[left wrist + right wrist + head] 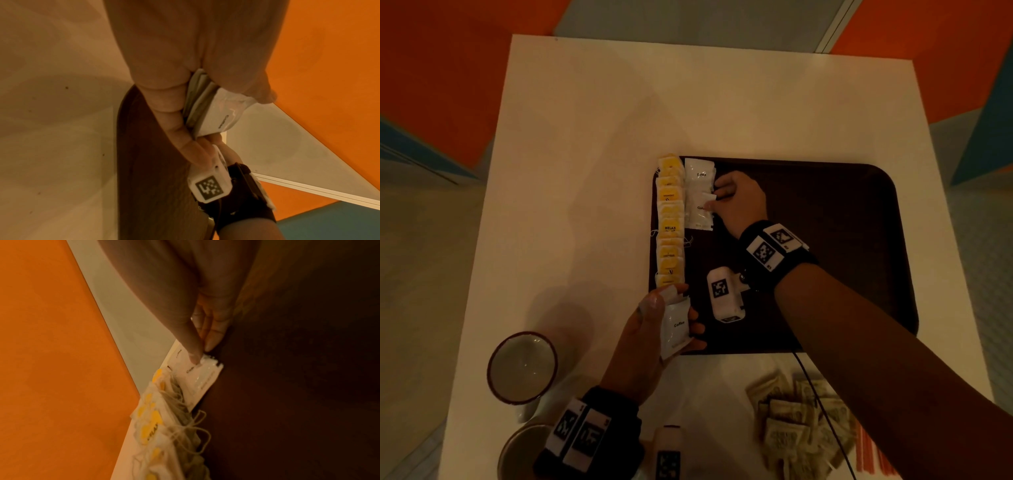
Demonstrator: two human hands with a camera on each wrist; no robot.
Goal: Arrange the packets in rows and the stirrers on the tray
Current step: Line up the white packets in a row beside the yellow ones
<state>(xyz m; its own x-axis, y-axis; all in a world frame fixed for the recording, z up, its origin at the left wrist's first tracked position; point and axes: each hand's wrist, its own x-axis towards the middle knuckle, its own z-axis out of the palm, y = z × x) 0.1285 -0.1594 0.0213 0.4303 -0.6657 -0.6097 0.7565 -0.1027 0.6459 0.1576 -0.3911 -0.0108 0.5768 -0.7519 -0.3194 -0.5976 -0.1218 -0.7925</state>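
A dark brown tray [825, 212] lies on the white table. Several yellow tea bags [670, 222] form a row along its left edge. Beside them lie two white coffee packets [699, 171], end to end. My right hand [736, 202] touches the nearer one [202, 376] with thumb and fingertips at its right edge. My left hand [654, 329] grips a small stack of white coffee packets [677, 325] at the tray's front left corner; the stack [213, 113] shows in the left wrist view. Orange stirrers [873, 455] lie at the table's front right.
A pile of tan sugar packets [801, 431] sits on the table in front of the tray. Two round cups [522, 366] stand at the front left. The tray's middle and right [842, 274] are bare. Orange and blue floor surrounds the table.
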